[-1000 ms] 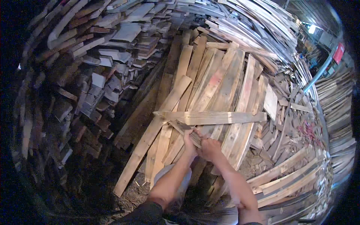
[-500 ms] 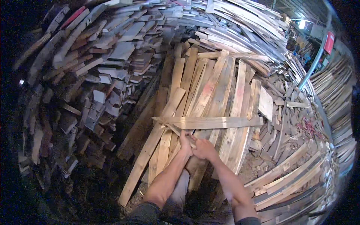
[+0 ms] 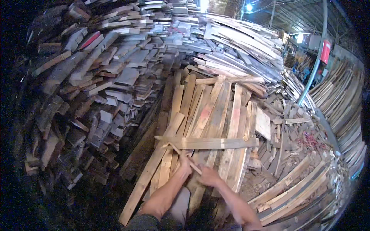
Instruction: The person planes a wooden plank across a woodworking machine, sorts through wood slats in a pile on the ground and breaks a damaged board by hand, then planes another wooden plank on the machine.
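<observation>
My left hand (image 3: 185, 163) is closed around a slim wooden stick or handle (image 3: 175, 148). Below it and to its right, my right hand (image 3: 209, 176) grips the same piece near its lower end. The upper end slants up to the left, reaching a crosswise plank (image 3: 208, 143) near that plank's left end; what is at this tip is too small to tell. The plank lies across a stack of long boards (image 3: 204, 119), one of which bears a pinkish mark. A small dark thing shows beside my left hand, its kind unclear.
A tall pile of stacked planks (image 3: 127, 77) rises at the left. Pale boards (image 3: 246, 38) are heaped at the back. Wood scraps (image 3: 293, 134) litter the ground at right, with more long boards (image 3: 293, 184) nearer me. A pale blue pole (image 3: 314, 73) stands far right.
My hands have drawn apart along the stick, the right now lower than the left. The view has tilted up, so the boards sit lower in the picture.
</observation>
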`<state>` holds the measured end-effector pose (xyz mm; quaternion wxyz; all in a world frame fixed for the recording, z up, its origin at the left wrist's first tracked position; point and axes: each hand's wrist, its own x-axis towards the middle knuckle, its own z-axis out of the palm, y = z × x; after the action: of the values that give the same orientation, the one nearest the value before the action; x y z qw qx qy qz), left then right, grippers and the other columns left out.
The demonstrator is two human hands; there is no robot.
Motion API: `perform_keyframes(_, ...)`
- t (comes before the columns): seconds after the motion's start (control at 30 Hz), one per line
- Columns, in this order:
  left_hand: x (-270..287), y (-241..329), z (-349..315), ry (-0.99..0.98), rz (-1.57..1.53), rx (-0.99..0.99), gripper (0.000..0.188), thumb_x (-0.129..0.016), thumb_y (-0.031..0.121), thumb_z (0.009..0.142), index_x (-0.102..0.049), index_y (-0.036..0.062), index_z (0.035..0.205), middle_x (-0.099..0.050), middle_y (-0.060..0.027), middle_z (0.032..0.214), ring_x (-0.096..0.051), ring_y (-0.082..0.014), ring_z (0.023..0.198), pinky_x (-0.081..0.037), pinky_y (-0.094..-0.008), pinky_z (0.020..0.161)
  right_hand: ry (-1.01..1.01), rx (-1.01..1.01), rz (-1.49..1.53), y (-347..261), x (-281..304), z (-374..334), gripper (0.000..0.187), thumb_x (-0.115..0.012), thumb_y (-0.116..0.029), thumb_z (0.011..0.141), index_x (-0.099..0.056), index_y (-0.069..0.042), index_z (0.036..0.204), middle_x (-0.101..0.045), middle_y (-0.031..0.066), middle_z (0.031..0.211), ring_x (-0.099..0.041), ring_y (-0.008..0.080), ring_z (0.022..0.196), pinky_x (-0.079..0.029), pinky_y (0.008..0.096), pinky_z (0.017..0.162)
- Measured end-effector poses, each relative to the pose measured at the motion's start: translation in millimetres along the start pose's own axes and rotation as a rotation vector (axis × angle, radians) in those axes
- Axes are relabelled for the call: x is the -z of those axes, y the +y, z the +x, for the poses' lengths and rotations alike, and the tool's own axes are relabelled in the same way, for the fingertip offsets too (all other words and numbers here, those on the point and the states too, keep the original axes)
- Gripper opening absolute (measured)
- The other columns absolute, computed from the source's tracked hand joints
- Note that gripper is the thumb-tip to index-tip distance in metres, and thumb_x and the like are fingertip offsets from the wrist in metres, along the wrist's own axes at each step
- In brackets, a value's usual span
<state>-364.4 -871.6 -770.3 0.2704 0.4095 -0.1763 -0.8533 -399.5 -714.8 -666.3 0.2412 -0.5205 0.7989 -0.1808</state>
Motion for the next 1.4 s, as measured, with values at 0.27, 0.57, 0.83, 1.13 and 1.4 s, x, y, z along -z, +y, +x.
perform_keyframes(0.27, 37.5, -28.4, 21.8, 0.019, -0.206, 0.061, 0.043, -0.055, 0.054, 0.081, -0.048, 0.0127, 0.088, -0.045, -0.0028, 0.064, -0.043, -0.0207, 0.050, -0.039, -0.0350, 0.046, -0.200, -0.095, 0.007, 16.3, -28.2, 26.0, 0.050, -0.064, -0.027, 0.077, -0.063, 0.005, 0.115, -0.067, 0.0310, 0.105, -0.067, 0.0451, 0.100, -0.054, 0.0485, 0.090)
perform_keyframes(0.57, 37.6, 5.2, 23.1, 0.073, -0.105, 0.074, 0.030, -0.060, 0.044, 0.078, -0.054, 0.0150, 0.072, -0.049, -0.0058, 0.059, -0.047, -0.0243, 0.056, -0.041, -0.0373, 0.056, 0.013, -0.069, 0.342, 47.6, -90.4, 63.0, 0.055, -0.065, -0.029, 0.076, -0.065, 0.014, 0.109, -0.067, 0.0339, 0.104, -0.066, 0.0477, 0.102, -0.054, 0.0450, 0.090)
perform_keyframes(0.83, 81.1, -42.3, 36.9, 0.372, 0.533, -0.402, 0.068, -0.069, 0.024, 0.085, -0.043, -0.0085, 0.139, -0.056, -0.0210, 0.128, -0.053, -0.0301, 0.119, -0.043, -0.0387, 0.101, -0.571, -0.228, 1.549, 113.5, -181.9, 54.6, 0.023, -0.063, -0.020, 0.094, -0.067, 0.003, 0.093, -0.066, 0.0099, 0.070, -0.063, 0.0172, 0.057, -0.050, 0.0299, 0.051)
perform_keyframes(1.13, -95.7, -40.2, 102.0, -0.752, 2.083, -1.361, 0.088, -0.064, 0.056, 0.085, -0.037, 0.0003, 0.147, -0.037, -0.0172, 0.154, -0.027, -0.0376, 0.146, -0.018, -0.0550, 0.120, -0.578, -0.523, 1.723, 125.4, -141.1, 16.5, 0.049, -0.070, -0.023, 0.090, -0.052, -0.006, 0.133, -0.063, 0.0062, 0.098, -0.059, 0.0133, 0.070, -0.049, 0.0318, 0.062)
perform_keyframes(1.4, -103.6, -58.9, 126.3, -0.983, 1.967, -1.392, 0.097, -0.069, 0.065, 0.076, -0.041, 0.0032, 0.145, -0.039, -0.0135, 0.152, -0.027, -0.0336, 0.146, -0.019, -0.0552, 0.120, -0.194, -0.401, 1.346, 128.3, -130.2, 8.5, 0.063, -0.072, -0.025, 0.088, -0.049, 0.001, 0.141, -0.065, 0.0053, 0.119, -0.059, 0.0145, 0.105, -0.046, 0.0284, 0.093)
